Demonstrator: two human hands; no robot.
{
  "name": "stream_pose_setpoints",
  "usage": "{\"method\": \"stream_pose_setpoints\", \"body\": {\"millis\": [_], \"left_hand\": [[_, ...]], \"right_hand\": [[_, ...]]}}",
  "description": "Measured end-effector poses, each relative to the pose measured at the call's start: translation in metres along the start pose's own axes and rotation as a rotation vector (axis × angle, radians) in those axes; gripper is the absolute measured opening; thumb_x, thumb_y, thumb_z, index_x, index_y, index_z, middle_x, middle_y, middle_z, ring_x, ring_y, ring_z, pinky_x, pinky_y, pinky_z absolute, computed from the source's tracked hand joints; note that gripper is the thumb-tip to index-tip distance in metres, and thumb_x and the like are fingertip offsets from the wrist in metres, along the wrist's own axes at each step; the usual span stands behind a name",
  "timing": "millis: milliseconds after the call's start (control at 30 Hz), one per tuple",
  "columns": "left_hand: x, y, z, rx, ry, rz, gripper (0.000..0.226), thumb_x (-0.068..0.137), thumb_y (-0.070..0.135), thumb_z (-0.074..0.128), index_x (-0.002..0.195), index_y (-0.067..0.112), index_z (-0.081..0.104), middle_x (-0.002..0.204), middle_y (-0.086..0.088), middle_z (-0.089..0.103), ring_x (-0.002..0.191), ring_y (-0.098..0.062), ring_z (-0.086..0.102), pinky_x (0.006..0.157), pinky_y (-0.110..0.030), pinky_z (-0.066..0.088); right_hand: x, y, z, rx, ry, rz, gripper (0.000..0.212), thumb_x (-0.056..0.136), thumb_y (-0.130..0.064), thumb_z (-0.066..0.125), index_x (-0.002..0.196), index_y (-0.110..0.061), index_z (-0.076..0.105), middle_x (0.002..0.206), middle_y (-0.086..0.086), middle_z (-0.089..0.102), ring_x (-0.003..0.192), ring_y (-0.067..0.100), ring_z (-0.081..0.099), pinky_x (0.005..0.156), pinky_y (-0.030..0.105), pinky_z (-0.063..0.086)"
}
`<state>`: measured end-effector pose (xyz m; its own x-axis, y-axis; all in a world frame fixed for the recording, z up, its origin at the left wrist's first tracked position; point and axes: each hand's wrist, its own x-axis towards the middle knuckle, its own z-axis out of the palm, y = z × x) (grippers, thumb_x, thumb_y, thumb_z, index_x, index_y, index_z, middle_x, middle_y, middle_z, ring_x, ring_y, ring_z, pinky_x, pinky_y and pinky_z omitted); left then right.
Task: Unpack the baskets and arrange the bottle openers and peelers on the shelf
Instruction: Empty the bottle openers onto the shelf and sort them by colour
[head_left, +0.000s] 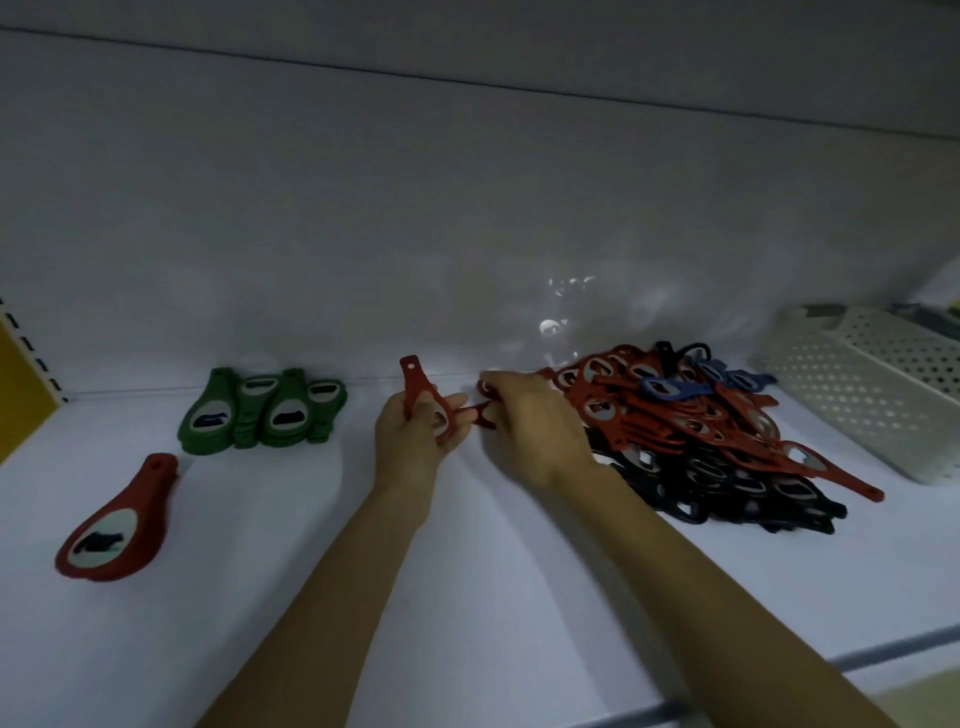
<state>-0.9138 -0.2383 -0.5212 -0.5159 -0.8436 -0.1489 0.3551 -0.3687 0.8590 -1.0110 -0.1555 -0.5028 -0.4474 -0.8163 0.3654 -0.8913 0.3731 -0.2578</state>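
The left hand (410, 436) is curled round a red opener (422, 402), a flat matt piece with a narrow handle, a small hole at the upper end and a shiny oval insert in its broad end; it stands nearly upright in the grip. The right hand (524, 421), just beside it, shows its back with the fingers bent over a second opener (475, 415), also red; only a thin forked bit shows between the hands, and the grip itself is blurred and mostly hidden. Right of the right hand, touching it, lies a loose pile (701, 431) of the same flat openers, red on top with a few blue, black beneath, their metal ovals glinting; beyond the pile sits a white perforated plastic basket (872, 395), cut off by the frame edge, its contents unclear. Left of the left hand, green openers (265, 410) lean in an overlapping row; farther left and nearer the person lies a red stack (114, 525), thick and rounded. All rest on a smooth white shelf (467, 597) in dim light; the glossy white back panel (467, 208) carries faint reflections above the pile; a yellow panel (21, 384) with a slotted upright is cut off at the far left.
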Motion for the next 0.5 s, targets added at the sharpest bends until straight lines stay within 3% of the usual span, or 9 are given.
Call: {"method": "stream_pose_setpoints", "body": {"millis": [67, 100, 233, 400, 500], "left_hand": [[0.0, -0.003, 0.002, 0.027, -0.012, 0.057, 0.012, 0.1, 0.01, 0.042, 0.103, 0.007, 0.053, 0.089, -0.007, 0.067, 0.065, -0.01, 0.07, 0.059, -0.019, 0.056], [0.0, -0.005, 0.002, 0.055, -0.025, 0.084, 0.012, 0.1, 0.01, 0.042, 0.101, 0.009, 0.054, 0.084, -0.004, 0.067, 0.062, -0.008, 0.069, 0.058, -0.019, 0.055], [0.003, -0.014, 0.003, 0.192, -0.066, 0.161, 0.013, 0.099, 0.011, 0.043, 0.099, 0.012, 0.056, 0.077, -0.002, 0.07, 0.061, -0.012, 0.068, 0.059, -0.021, 0.056], [0.003, -0.015, 0.001, 0.221, -0.086, 0.181, 0.017, 0.097, 0.007, 0.043, 0.094, 0.018, 0.055, 0.082, -0.006, 0.069, 0.061, -0.015, 0.067, 0.057, -0.02, 0.054], [0.0, -0.016, 0.003, 0.239, -0.102, 0.175, 0.014, 0.097, 0.01, 0.044, 0.097, 0.019, 0.054, 0.085, -0.006, 0.069, 0.063, -0.015, 0.067, 0.059, -0.021, 0.054]], "right_hand": [[0.015, 0.002, 0.009, -0.202, -0.271, -0.056, 0.046, 0.097, -0.02, 0.043, 0.143, -0.018, 0.039, 0.141, 0.009, 0.049, 0.132, 0.027, 0.039, 0.109, 0.039, 0.031], [0.019, 0.003, 0.012, -0.273, -0.312, -0.081, 0.047, 0.097, -0.02, 0.043, 0.143, -0.019, 0.037, 0.141, 0.008, 0.047, 0.133, 0.027, 0.036, 0.11, 0.04, 0.027], [0.025, 0.009, 0.013, -0.317, -0.162, -0.158, 0.026, 0.089, -0.019, 0.055, 0.115, -0.02, 0.061, 0.116, 0.003, 0.059, 0.115, 0.025, 0.045, 0.099, 0.036, 0.031], [0.031, 0.021, -0.005, 0.232, 0.117, 0.132, 0.004, 0.086, -0.014, 0.064, 0.088, -0.011, 0.062, 0.086, 0.008, 0.067, 0.08, 0.025, 0.059, 0.072, 0.032, 0.047], [0.032, 0.026, -0.019, 0.63, 0.206, 0.34, 0.005, 0.088, -0.009, 0.064, 0.089, -0.014, 0.063, 0.088, 0.007, 0.069, 0.078, 0.019, 0.063, 0.073, 0.03, 0.052]]}}
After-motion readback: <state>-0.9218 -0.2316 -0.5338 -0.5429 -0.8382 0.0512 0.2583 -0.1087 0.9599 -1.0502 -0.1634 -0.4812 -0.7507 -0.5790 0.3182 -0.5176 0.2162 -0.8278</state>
